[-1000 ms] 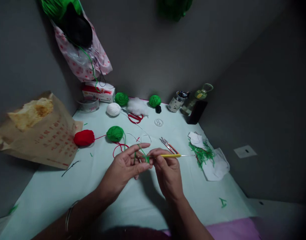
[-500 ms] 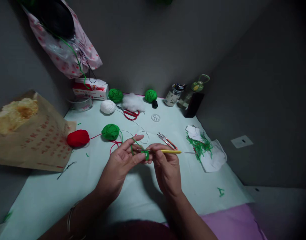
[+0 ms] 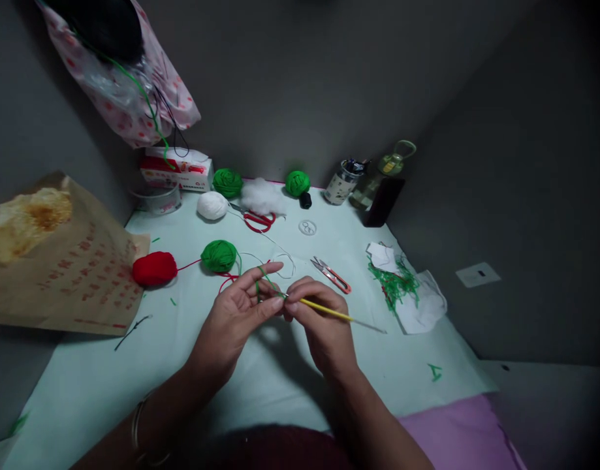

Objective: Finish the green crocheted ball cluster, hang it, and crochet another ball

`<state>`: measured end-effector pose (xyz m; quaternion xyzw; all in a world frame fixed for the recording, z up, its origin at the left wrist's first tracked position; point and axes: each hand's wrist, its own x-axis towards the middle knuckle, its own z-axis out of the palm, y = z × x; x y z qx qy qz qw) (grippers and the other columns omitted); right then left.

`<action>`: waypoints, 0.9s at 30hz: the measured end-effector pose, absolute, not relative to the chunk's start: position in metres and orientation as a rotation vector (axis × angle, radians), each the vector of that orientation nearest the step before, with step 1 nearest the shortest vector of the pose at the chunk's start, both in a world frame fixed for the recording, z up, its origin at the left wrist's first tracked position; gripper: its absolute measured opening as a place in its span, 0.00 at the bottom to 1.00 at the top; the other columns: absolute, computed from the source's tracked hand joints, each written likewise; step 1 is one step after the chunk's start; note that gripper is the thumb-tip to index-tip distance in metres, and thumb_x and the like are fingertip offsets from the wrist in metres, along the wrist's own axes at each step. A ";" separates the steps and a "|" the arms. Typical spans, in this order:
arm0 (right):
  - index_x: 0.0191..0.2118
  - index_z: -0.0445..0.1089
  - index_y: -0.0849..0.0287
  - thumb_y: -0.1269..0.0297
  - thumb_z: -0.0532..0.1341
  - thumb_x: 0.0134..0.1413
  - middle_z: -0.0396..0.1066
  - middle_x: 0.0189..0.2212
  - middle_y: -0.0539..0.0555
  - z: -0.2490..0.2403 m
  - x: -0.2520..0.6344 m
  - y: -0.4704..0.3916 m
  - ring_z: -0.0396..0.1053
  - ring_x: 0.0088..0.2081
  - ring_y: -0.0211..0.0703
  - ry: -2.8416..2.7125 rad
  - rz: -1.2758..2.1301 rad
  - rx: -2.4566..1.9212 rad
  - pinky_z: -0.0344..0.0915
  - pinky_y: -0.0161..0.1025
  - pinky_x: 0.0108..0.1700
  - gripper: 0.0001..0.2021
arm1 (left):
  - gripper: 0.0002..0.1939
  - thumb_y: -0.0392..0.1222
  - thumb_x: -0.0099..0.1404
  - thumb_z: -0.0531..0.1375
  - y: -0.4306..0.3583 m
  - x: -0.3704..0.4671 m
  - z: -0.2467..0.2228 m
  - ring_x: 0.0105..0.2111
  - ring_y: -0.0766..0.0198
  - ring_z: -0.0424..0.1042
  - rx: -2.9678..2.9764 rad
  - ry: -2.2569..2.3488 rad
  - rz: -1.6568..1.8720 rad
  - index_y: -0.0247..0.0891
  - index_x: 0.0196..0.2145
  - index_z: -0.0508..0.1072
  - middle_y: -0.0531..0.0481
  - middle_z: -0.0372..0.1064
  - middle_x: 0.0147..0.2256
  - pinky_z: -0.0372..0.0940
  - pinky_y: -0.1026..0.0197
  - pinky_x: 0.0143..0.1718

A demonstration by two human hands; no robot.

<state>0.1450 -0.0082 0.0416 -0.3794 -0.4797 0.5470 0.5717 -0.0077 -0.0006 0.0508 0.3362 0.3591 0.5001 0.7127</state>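
The left hand pinched the yarn between thumb and fingertips, closed right at the tip of the hook, while its index finger stood out nearly straight with a green strand across it. The right hand had its fingers closed around the hook's yellow grip, and the metal rear end stuck out past them, sloping down to the right above the counter. The two hands met at the tip; whatever was worked there was mostly hidden by the fingers.

Just beyond the left hand lay a green ball, with a red ball to its left, near a paper bag with bread showing at its mouth. Past the right hand lay the snips, their blades apart. Farther back were a white ball, the red-handled scissors touching some white stuffing, and a small clear disc. To the right, green scraps lay in a tangle against a crumpled white sheet.
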 end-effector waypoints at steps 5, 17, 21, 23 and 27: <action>0.32 0.77 0.54 0.70 0.69 0.52 0.71 0.29 0.47 0.040 0.143 -0.005 0.68 0.28 0.35 -1.047 1.328 -0.865 0.65 0.36 0.34 0.03 | 0.27 0.37 0.58 0.71 0.003 -0.010 0.052 0.32 0.68 0.70 0.699 0.773 1.062 0.40 0.55 0.74 0.55 0.68 0.29 0.65 0.64 0.40; 0.28 0.76 0.57 0.70 0.71 0.44 0.69 0.25 0.47 0.044 0.137 -0.005 0.65 0.27 0.33 -0.617 1.604 -0.789 0.61 0.30 0.30 0.05 | 0.17 0.35 0.58 0.70 0.007 -0.009 0.043 0.32 0.68 0.74 0.502 0.619 1.022 0.37 0.45 0.78 0.51 0.73 0.31 0.66 0.66 0.41; 0.30 0.77 0.57 0.69 0.72 0.46 0.70 0.26 0.47 0.039 0.137 -0.004 0.63 0.26 0.31 -0.608 1.603 -0.802 0.61 0.29 0.30 0.05 | 0.16 0.35 0.59 0.70 0.007 -0.007 0.044 0.34 0.68 0.74 0.519 0.691 1.092 0.37 0.46 0.77 0.52 0.73 0.31 0.66 0.67 0.40; 0.32 0.78 0.56 0.68 0.72 0.48 0.71 0.26 0.48 0.038 0.138 -0.004 0.65 0.27 0.31 -0.640 1.582 -0.821 0.63 0.29 0.31 0.05 | 0.17 0.34 0.59 0.70 0.008 -0.005 0.046 0.36 0.68 0.73 0.555 0.753 1.161 0.37 0.47 0.76 0.53 0.72 0.31 0.66 0.67 0.42; 0.36 0.79 0.54 0.66 0.71 0.52 0.73 0.26 0.48 0.035 0.139 -0.005 0.69 0.28 0.33 -0.778 1.461 -0.839 0.65 0.32 0.35 0.04 | 0.18 0.32 0.57 0.70 0.009 -0.001 0.049 0.37 0.67 0.72 0.586 0.789 1.284 0.38 0.46 0.76 0.55 0.70 0.29 0.66 0.66 0.44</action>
